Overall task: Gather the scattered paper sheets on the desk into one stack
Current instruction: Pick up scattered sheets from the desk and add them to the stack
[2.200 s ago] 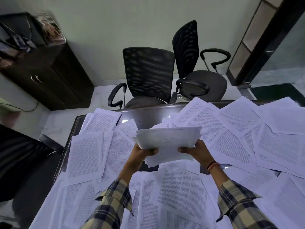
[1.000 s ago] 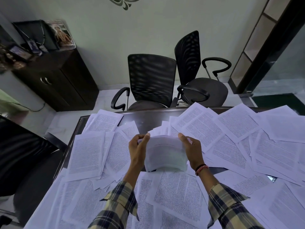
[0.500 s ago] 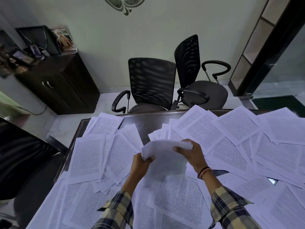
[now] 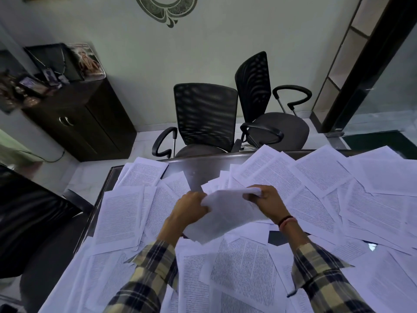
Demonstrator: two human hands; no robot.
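A stack of white paper sheets (image 4: 228, 211) hangs tilted above the middle of the desk (image 4: 198, 168), held between both hands. My left hand (image 4: 190, 207) grips its left edge and my right hand (image 4: 268, 203) clasps its upper right corner. Several printed sheets lie scattered and overlapping across the dark desk: a group on the left (image 4: 121, 215), more on the right (image 4: 316, 177), and others in front of me (image 4: 243, 272). My plaid sleeves cover part of the near sheets.
Two black mesh office chairs (image 4: 205, 116) (image 4: 270, 118) stand behind the desk's far edge. A dark wooden cabinet (image 4: 79, 123) with framed pictures on top stands at the back left. A dark chair (image 4: 29, 222) sits at the left; a glass partition is on the right.
The stack has come down from an upright hold between both palms and now tilts lower over the desk. My right hand shifted to its top right corner. The camera tipped upward a little.
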